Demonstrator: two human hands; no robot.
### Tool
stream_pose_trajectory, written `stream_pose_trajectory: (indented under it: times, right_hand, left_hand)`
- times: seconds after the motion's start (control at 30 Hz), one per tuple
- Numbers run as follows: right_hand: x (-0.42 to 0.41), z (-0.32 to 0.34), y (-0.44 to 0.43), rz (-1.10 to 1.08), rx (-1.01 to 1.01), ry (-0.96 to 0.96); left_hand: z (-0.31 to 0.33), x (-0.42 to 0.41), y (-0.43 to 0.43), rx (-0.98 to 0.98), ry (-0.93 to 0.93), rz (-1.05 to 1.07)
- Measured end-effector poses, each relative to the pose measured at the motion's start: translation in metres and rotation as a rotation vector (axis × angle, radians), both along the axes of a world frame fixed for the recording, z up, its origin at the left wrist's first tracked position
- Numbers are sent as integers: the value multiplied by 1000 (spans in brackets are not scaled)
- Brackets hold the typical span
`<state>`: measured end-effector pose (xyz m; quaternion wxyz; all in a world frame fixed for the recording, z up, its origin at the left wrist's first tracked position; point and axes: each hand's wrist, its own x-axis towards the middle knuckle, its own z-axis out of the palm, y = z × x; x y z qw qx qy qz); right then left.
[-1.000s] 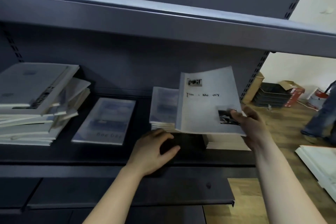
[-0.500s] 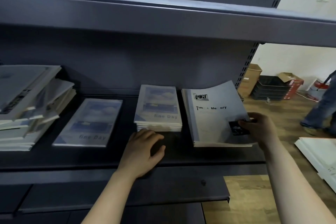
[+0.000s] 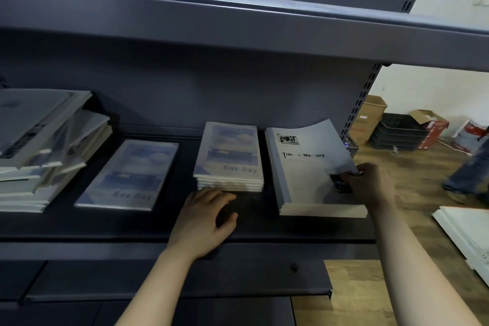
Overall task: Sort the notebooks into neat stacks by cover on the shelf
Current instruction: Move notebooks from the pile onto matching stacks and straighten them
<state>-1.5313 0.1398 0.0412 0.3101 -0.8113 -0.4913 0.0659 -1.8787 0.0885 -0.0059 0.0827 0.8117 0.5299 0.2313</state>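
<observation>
My right hand pinches the near right corner of the top Time & Memory notebook, thumb over the dark picture on its cover, and the notebook lies on the Time & Memory stack at the right end of the shelf; its far edge curls up a little, so I judge it is landed but not yet pressed flat or squared to the ones under it. My left hand rests on the shelf with fingers loosely bent and nothing in them, the fingertips right at the front edge of the fine Day stack, though I cannot tell if they touch it. That stack sits just left of the Time & Memory one and looks tidy, its edges lined up. Further left, a loose fine Day notebook lies flat and skewed on the shelf by itself, apart from its stack. At the far left, the mixed pile is a slumped heap with covers sticking out at angles, and it holds more notebooks than either sorted stack. So I'd put the job somewhere short of half: two stacks begun, one stray to join its fellows, and the big heap left to work through
</observation>
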Motion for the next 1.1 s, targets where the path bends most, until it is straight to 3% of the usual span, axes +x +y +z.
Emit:
stream_pose_trajectory:
  times: [0.27,0.5,0.73,0.87,1.1]
  right_hand:
    - [1,-4,-1,-15,35,-103]
    - [-2,-9,-9,134,111,-231]
    - [12,2,-26,365,-72,132]
    - [18,0,-31,357,-242,133]
    - [10,3,-31,328,-279,50]
  left_hand:
    - [-2,0,0,10,-4,3]
    - [-2,-1,0,11,-11,1]
    - [-1,-2,0,22,-43,-4]
    - [-1,-2,0,28,-50,-8]
    - [0,-2,-1,29,-30,-17]
